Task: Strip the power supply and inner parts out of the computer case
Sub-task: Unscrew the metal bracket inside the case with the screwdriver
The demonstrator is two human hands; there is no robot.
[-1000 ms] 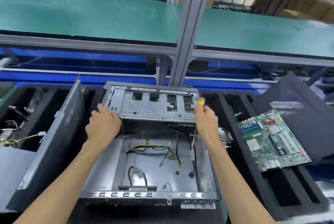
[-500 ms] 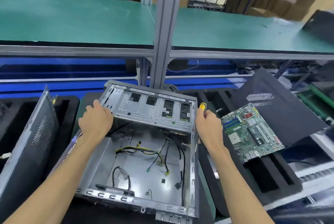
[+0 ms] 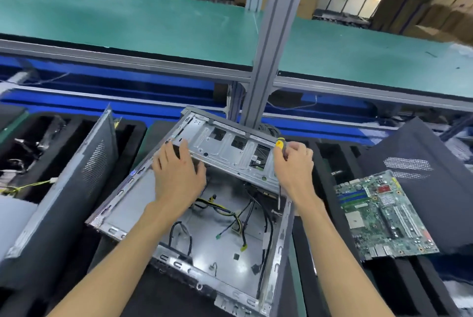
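Removal of the perforated silver sheet-metal drive cage [image 3: 230,155] from the open grey steel computer case [image 3: 194,217] on the black foam table [image 3: 158,298]: left hand [image 3: 176,176] lies flat-fingered on the cage's near edge, right hand [image 3: 294,165] curls round a yellow-handled screwdriver [image 3: 280,143], so lift evenly, keeping loose black-and-yellow cables [image 3: 230,214] clear.

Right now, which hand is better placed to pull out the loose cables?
Probably the left hand: it holds no tool and sits near the cables. The right hand grips a screwdriver.
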